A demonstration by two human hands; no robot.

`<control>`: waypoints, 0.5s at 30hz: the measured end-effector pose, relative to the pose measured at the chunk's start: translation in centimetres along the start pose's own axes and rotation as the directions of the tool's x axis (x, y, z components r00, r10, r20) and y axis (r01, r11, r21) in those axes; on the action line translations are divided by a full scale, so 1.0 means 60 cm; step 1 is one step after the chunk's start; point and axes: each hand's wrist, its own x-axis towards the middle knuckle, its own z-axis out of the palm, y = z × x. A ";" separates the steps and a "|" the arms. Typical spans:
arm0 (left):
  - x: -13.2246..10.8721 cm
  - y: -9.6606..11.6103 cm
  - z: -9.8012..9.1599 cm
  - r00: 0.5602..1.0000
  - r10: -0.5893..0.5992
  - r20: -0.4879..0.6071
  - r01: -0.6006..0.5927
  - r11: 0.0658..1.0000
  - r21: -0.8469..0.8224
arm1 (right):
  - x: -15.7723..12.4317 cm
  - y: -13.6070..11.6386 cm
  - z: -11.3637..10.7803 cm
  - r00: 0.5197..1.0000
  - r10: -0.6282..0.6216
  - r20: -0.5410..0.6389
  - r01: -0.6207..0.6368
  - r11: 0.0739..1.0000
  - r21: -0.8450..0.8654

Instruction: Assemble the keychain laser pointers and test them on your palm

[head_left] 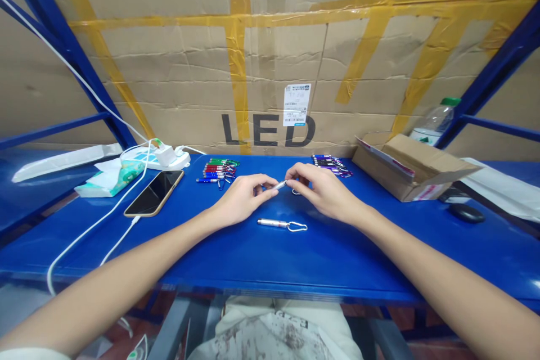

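Between my two hands is a small silver penlight [279, 185] with a carabiner clip, held just above the blue table. The fingers of my left hand [242, 198] pinch its left end. My right hand [323, 190] grips its other end, where part of the clip [296, 192] shows below the fingers. Closer to me, a second silver penlight [273, 223] lies flat on the table with its carabiner [297, 226] pointing right. Beyond my left hand, green, red and blue penlights [217, 170] lie in a row. Blue, black and purple ones [331, 164] lie behind my right hand.
A phone [155, 194] on a white cable, a tissue pack [110, 176] and a power strip [157, 156] are at the left. An open cardboard box [411, 166], a black mouse [466, 212] and a plastic bottle [434, 121] stand at the right. Large taped cardboard [189, 79] backs the table.
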 end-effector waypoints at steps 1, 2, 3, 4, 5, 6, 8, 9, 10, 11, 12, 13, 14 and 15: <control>0.000 0.001 0.000 1.000 0.005 -0.011 -0.005 1.000 -0.008 | 0.000 0.001 0.000 1.000 0.002 0.001 -0.002 1.000 -0.005; 0.000 0.001 -0.001 1.000 0.009 -0.020 -0.009 1.000 -0.013 | 0.000 0.002 0.000 1.000 -0.001 0.003 0.001 1.000 -0.011; 0.001 0.002 -0.001 1.000 0.012 -0.027 -0.012 1.000 -0.016 | 0.000 0.003 0.000 1.000 -0.007 0.009 0.007 1.000 -0.017; 0.001 0.002 -0.001 0.999 0.014 -0.030 -0.015 1.000 -0.017 | 0.000 0.003 0.000 1.000 -0.014 0.017 0.015 1.000 -0.020; 0.001 0.002 -0.002 0.999 0.016 -0.030 -0.016 1.000 -0.016 | 0.000 0.004 0.000 0.999 -0.023 0.027 0.024 0.999 -0.024; 0.001 0.002 -0.002 0.999 0.018 -0.028 -0.018 1.000 -0.016 | -0.001 0.005 0.000 0.999 -0.032 0.036 0.033 0.999 -0.028; 0.001 0.001 -0.002 0.999 0.027 -0.022 -0.028 1.000 -0.011 | -0.002 0.006 0.000 0.997 -0.051 0.052 0.053 0.998 -0.038; 0.001 0.001 -0.002 0.999 0.035 -0.022 -0.035 0.999 -0.006 | -0.002 0.007 0.000 0.997 -0.059 0.056 0.061 0.997 -0.040; 0.000 0.001 -0.002 0.999 0.043 -0.024 -0.043 0.999 0.002 | -0.003 0.007 0.000 0.996 -0.067 0.059 0.069 0.997 -0.041; 0.000 0.000 -0.002 0.998 0.051 -0.026 -0.051 0.999 0.012 | -0.004 0.008 0.000 0.995 -0.073 0.061 0.075 0.996 -0.038; 0.000 0.000 -0.002 0.998 0.059 -0.028 -0.059 0.998 0.026 | -0.004 0.008 0.001 0.995 -0.076 0.063 0.078 0.996 -0.031; 0.000 0.000 -0.002 0.997 0.070 -0.027 -0.068 0.997 0.047 | -0.004 0.008 0.002 0.995 -0.076 0.067 0.077 0.997 -0.017; -0.001 0.000 -0.002 0.996 0.083 -0.023 -0.082 0.994 0.073 | -0.004 0.008 0.003 0.995 -0.070 0.073 0.070 0.998 0.003; -0.001 0.001 -0.003 0.995 0.101 -0.017 -0.099 0.990 0.103 | -0.004 0.008 0.004 0.995 -0.058 0.079 0.056 0.998 0.030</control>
